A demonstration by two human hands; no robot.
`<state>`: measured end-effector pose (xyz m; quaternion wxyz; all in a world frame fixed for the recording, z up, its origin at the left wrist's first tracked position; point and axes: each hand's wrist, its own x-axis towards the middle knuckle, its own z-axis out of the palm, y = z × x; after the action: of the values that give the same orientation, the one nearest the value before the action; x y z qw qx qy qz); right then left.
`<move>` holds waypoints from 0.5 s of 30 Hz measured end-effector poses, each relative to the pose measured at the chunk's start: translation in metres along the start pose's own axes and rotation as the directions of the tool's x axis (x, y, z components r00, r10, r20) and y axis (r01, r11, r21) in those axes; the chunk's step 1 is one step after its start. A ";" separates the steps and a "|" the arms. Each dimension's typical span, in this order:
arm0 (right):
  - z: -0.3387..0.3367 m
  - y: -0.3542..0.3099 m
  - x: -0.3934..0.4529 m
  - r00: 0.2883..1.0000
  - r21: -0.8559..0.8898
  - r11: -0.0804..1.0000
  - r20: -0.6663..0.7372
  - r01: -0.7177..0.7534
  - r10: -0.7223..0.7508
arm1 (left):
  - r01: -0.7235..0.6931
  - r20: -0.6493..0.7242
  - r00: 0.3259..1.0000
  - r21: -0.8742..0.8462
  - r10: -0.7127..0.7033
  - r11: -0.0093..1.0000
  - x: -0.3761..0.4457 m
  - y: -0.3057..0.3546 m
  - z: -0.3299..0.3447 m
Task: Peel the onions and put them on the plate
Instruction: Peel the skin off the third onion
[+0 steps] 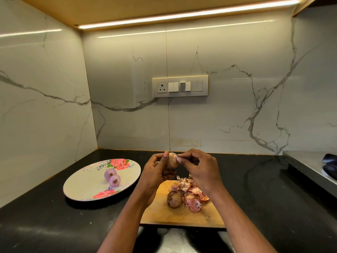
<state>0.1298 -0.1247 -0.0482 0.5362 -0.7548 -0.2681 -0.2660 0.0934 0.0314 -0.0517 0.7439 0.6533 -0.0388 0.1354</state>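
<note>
My left hand (156,172) grips a small brown-skinned onion (172,161), held up above the wooden cutting board (164,214). My right hand (197,167) pinches the skin at the top of that onion with thumb and fingertips. Another unpeeled onion (174,199) lies on the board beside a heap of pink and brown peels (191,193). Two peeled purple onions (112,177) sit touching each other on the floral plate (82,189) to the left.
The black counter (264,189) runs to marble walls at the back and left. A steel surface (306,167) with dark objects lies at the right edge. A switch panel (180,86) is on the back wall.
</note>
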 end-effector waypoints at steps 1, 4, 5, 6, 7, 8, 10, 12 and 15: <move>-0.001 -0.001 0.000 1.000 0.005 1.000 -0.009 -0.008 0.008 | 0.003 0.016 1.000 -0.010 -0.003 1.000 0.000 0.001 0.000; -0.002 -0.001 0.001 0.999 0.027 0.999 -0.012 -0.045 0.046 | 0.015 0.073 0.997 -0.049 -0.011 0.999 -0.002 0.002 0.000; -0.003 -0.001 0.001 0.998 0.038 0.998 -0.012 -0.059 0.059 | 0.007 0.088 0.996 -0.052 -0.002 0.999 -0.003 0.002 0.000; -0.003 0.000 0.002 0.997 0.054 0.996 -0.015 -0.072 0.073 | -0.014 0.094 0.995 -0.044 0.018 0.999 -0.003 0.001 0.000; -0.003 0.000 0.003 0.996 0.075 0.994 -0.017 -0.084 0.085 | -0.041 0.091 0.995 -0.031 0.044 0.999 -0.003 0.001 0.000; -0.004 0.000 0.003 0.995 0.097 0.991 -0.017 -0.096 0.098 | -0.070 0.084 0.994 -0.022 0.071 0.997 -0.003 0.001 0.000; -0.003 -0.001 0.003 0.992 0.145 0.982 -0.013 -0.122 0.125 | -0.109 0.067 0.992 -0.022 0.110 0.994 -0.003 0.001 0.000; 0.000 0.000 0.002 0.985 0.204 0.964 0.002 -0.167 0.171 | -0.124 0.062 0.990 -0.031 0.125 0.992 -0.003 0.001 0.000; 0.002 0.000 0.002 0.969 0.309 0.919 0.054 -0.245 0.240 | -0.137 0.055 0.989 -0.044 0.139 0.990 -0.003 0.000 0.000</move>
<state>0.1316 -0.1223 -0.0475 0.6760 -0.6895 -0.2152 -0.1461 0.0911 0.0307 -0.0526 0.7442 0.6377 -0.1083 0.1665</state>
